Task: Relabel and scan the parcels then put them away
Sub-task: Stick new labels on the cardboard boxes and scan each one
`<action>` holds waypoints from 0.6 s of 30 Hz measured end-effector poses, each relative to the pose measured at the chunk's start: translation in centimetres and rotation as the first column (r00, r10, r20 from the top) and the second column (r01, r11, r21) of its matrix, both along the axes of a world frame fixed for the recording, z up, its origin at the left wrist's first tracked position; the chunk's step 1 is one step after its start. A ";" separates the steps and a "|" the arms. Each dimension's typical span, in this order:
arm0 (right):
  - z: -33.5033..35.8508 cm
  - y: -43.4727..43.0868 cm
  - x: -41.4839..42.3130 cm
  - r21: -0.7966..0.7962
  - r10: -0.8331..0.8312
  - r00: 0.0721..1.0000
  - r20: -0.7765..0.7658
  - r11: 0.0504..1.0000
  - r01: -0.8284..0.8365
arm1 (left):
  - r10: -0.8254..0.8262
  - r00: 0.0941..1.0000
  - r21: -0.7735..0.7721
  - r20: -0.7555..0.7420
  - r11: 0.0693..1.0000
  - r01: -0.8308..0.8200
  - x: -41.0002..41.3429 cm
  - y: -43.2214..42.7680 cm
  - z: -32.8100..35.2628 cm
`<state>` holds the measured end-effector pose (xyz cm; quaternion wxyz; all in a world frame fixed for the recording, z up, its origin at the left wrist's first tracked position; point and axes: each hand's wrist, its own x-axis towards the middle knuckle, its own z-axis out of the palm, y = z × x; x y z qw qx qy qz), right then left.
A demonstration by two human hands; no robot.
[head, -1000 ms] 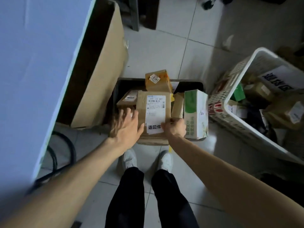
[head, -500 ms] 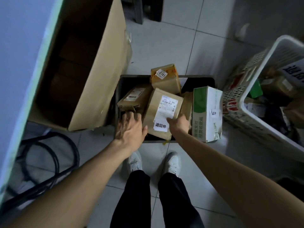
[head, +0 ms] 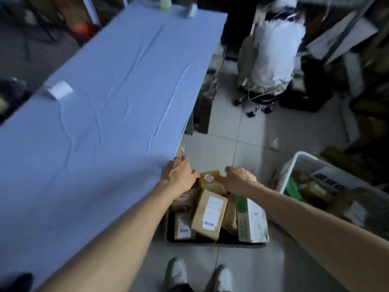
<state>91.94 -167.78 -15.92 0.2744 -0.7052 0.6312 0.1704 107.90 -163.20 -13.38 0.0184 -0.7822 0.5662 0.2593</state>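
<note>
A black crate point(head: 212, 244) on the floor holds several parcels. A brown parcel point(head: 202, 216) with a white label leans in its middle, and a green and white carton point(head: 252, 222) stands at its right. At the crate's far end sits a small yellow-brown box point(head: 207, 182) with a round-cornered sticker. My right hand point(head: 239, 179) is at that box's right top corner, thumb along its edge and fingers curled behind it. Just left of the box is my left hand point(head: 177, 172), fingers curled by the table edge; what it holds is hidden.
A long table under a blue cloth point(head: 105, 102) fills the left, with a white label roll point(head: 59, 91) on it. A white basket point(head: 294, 163) of parcels stands at the right. An office chair piled with white bags point(head: 273, 55) stands behind. My shoes point(head: 176, 272) are below the crate.
Both hands left the labelled brown parcel and moved to the far end of the crate, either side of the small box. My view swung up, so the table top now shows.
</note>
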 end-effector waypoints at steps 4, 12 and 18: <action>12.3 -1.7 3.7 -0.083 0.139 0.987 0.077 0.988 -0.133 | 0.005 0.996 -0.074 0.087 0.997 0.001 4.6 -0.4 11.9; 29.4 -1.5 14.8 -0.332 0.467 0.873 0.141 0.853 -0.403 | 0.254 0.963 -0.307 0.084 0.926 -0.218 12.8 3.0 29.3; 33.2 8.1 24.5 -0.383 0.772 0.622 0.130 0.617 -0.687 | 0.521 0.850 -0.347 0.079 0.813 -0.467 19.2 17.2 30.7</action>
